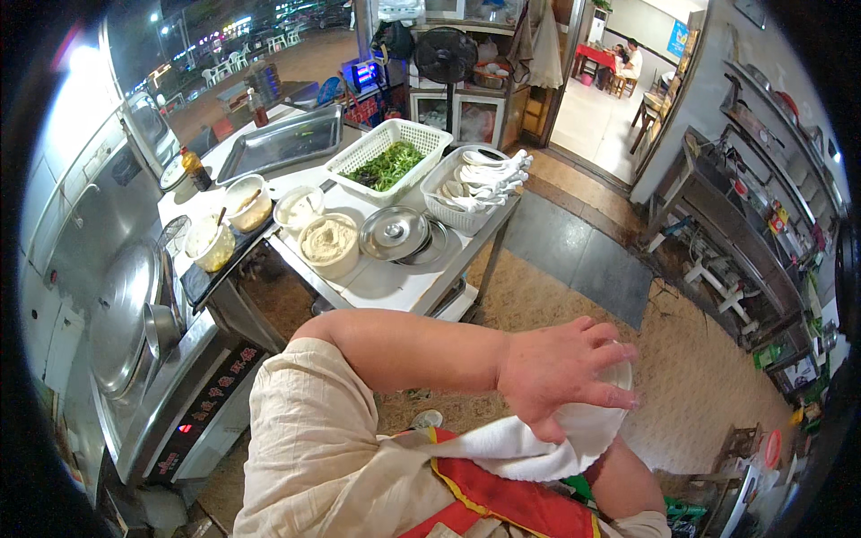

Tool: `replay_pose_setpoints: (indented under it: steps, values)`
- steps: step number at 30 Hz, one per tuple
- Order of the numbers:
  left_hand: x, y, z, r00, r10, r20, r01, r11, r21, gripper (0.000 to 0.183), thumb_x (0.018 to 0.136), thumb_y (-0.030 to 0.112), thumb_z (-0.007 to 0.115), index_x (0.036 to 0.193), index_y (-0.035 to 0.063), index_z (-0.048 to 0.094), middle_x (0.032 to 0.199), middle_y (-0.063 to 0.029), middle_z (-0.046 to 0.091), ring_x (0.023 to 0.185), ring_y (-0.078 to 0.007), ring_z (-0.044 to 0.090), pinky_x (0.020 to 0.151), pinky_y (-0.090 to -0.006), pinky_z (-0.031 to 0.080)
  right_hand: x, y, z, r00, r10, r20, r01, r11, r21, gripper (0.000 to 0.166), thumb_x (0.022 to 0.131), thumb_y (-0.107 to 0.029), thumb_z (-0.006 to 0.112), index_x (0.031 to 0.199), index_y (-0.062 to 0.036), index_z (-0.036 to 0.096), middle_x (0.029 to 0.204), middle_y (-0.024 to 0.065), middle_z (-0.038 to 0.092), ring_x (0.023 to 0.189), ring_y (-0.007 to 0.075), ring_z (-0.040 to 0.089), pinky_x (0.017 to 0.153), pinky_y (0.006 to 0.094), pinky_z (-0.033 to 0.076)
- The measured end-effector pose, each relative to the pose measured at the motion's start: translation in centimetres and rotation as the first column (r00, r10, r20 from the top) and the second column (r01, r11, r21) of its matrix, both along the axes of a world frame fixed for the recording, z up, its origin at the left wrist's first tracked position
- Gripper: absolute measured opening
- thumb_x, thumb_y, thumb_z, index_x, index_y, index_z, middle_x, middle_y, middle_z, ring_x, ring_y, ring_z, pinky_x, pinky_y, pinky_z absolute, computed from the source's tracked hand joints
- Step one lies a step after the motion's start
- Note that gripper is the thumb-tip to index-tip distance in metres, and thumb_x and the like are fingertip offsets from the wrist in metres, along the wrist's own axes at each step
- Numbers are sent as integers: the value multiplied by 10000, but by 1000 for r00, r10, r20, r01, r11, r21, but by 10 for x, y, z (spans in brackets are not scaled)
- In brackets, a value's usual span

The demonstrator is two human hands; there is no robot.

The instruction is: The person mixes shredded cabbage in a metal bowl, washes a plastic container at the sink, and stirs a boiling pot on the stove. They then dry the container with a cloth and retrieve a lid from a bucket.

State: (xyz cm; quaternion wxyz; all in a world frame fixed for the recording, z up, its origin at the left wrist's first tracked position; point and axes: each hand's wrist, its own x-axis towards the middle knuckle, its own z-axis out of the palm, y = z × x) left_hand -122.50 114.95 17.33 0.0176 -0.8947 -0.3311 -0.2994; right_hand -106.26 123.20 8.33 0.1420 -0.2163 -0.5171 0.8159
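My left hand (pixel 568 380) reaches across my body to the right, its fingers spread over a whitish round vessel (pixel 613 385), perhaps a bowl, and gripping it. A white cloth (pixel 511 444) hangs beneath this hand and lies against the vessel. Only my right forearm (pixel 625 477) shows, rising from the lower right; the right hand itself is hidden behind the cloth and vessel. A red apron (pixel 511 487) with yellow trim covers my front.
Ahead stands a white table (pixel 366 286) with a tub of pale paste (pixel 328 243), a steel lid (pixel 393 232), a basket of green leaves (pixel 389 165) and a basket of white spoons (pixel 481 181). Left is a steel cooker (pixel 128 316). Two people (pixel 629 60) sit beyond the doorway.
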Motion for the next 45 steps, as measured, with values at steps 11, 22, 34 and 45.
replay_pose_setpoints:
  steps: [11, 22, 34, 45]
  values:
    - [-84, 34, -37, -334, 310, 890, 843, 521, 135, 814, 756, 721, 431, 1378, 203, 355, 1309, -215, 420, 1168, -469, 413, 840, -604, 435, 79, 50, -9, 882, -185, 433, 67, 959, 274, 284, 848, -267, 645, 1016, -39, 633, 911, 27, 648, 829, 128, 593, 747, 307, 487]
    - [-25, 71, -75, -240, 279, 930, 867, 492, 76, 889, 719, 657, 578, 1416, 191, 282, 1381, -190, 353, 1208, -434, 400, 870, -554, 445, 40, -1, 90, 631, -697, -340, 622, 192, 759, 450, 781, -36, 605, 1196, -33, 432, 983, 70, 617, 877, 156, 606, 745, 313, 504]
    - [12, 51, -52, -66, 362, 930, 941, 332, -63, 969, 660, 388, 730, 1412, 11, 249, 1334, -192, 417, 1218, -305, 438, 1036, -397, 339, 0, -15, 72, 990, -120, -68, 99, 277, 956, 332, 712, -101, 597, 1042, -67, 598, 938, 138, 620, 921, 366, 584, 815, 425, 468]
    - [-13, 72, -80, -10, 789, 614, 928, 235, -287, 734, 763, 527, 614, 1280, 36, 441, 1266, -179, 491, 1115, -341, 511, 901, -500, 440, 33, 30, 76, 690, -592, 417, -682, -340, 647, 215, 818, -204, 573, 993, -80, 593, 922, 140, 571, 893, 326, 561, 758, 425, 488]
